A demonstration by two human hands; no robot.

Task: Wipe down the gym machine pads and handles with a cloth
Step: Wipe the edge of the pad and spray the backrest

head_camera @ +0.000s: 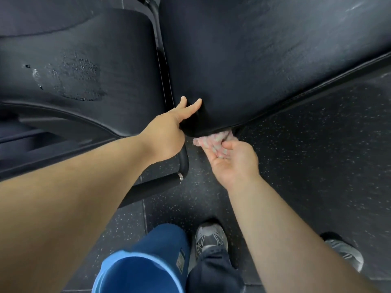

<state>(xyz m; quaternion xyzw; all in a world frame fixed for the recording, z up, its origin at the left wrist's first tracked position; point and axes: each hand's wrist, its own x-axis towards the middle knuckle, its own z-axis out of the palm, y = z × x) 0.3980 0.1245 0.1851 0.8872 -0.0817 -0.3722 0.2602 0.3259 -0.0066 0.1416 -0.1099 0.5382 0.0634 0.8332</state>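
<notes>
The cloth (213, 142) is a pink, nubbly rag, crumpled into a wad. It sits in the upturned palm of the right hand (230, 159), whose fingers (227, 144) curl up and over it in a firm grip. The wad's far end is pushed up against the underside of the pad's lower edge, just above those fingertips, and part of the cloth disappears beneath that edge.

The big pad (264, 60) is black and lightly textured, with a dull sheen and a few pale streaks toward its far right. Its rounded corner lies between the two hands. The left hand (169, 132) rests on that corner, back of the hand up. Two digits (197, 103) are stretched out straight and flat on the pad's surface, slightly apart. The others are hidden, so how they lie cannot be told. The hands are near each other but not touching.

Left of the left hand is a second black pad (74, 70) with a rough, worn patch in its middle. Below that wrist a black metal tube (184, 166) bends round. Nearer the person stand a blue bucket (137, 271) and two grey shoes (211, 237) on a dark speckled floor (317, 144).
</notes>
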